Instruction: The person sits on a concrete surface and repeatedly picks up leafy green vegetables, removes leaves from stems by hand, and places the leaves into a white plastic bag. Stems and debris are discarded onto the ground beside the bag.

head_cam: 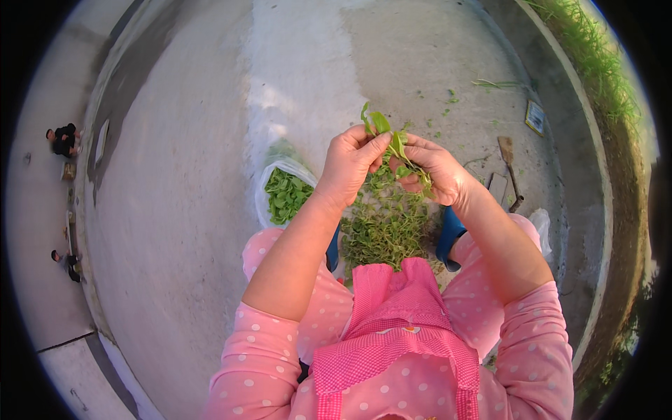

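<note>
Both hands meet in front of me above a heap of cut greens (pixel 386 226) on the concrete. Between thumb and fingers, my left hand (pixel 354 160) pinches a few green leaves (pixel 379 122). Stems and smaller leaves (pixel 412 167) lie in my right hand (pixel 436 168), whose thumb and forefinger touch the same greens close to the left fingertips. Left of my hands, a translucent plastic bag (pixel 261 197) stands with its mouth wide, holding picked leaves (pixel 286 195). My forearms pass over my knees, and the fingers' undersides are partly hidden.
On the right lie a small wooden-handled tool (pixel 508 163), a flat slab (pixel 497 186), a printed packet (pixel 535 117) and a crumpled plastic bag (pixel 541 228). A low kerb (pixel 593 157) borders grass (pixel 598 68). Two people (pixel 64 140) sit far left. My blue shoes (pixel 450 236) flank the heap.
</note>
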`<act>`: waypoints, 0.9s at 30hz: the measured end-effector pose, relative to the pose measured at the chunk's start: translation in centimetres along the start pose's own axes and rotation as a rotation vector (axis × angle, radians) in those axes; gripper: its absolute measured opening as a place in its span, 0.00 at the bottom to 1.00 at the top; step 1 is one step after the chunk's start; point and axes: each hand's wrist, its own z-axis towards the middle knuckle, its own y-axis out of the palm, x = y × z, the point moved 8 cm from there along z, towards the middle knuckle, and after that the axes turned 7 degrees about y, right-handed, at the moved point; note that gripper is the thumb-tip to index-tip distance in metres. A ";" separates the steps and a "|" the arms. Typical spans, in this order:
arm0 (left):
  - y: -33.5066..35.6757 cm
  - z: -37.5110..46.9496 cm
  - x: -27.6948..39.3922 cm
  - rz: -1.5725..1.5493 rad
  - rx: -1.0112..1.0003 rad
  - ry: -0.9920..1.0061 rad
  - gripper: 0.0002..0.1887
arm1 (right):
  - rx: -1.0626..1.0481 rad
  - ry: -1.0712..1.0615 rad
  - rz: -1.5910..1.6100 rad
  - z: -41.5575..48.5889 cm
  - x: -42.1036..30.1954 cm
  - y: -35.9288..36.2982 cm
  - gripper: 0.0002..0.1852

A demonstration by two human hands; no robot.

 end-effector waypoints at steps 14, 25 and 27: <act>-3.5 0.1 2.0 0.005 0.186 0.054 0.07 | 0.141 -0.030 -0.219 -0.4 -0.8 -0.3 0.19; -1.3 -0.3 1.8 0.161 0.027 0.076 0.06 | 0.195 -0.170 -0.275 0.1 -1.1 -0.5 0.10; -1.3 -0.3 1.8 0.166 0.024 0.080 0.07 | 0.196 -0.194 -0.290 0.1 -1.3 -0.5 0.09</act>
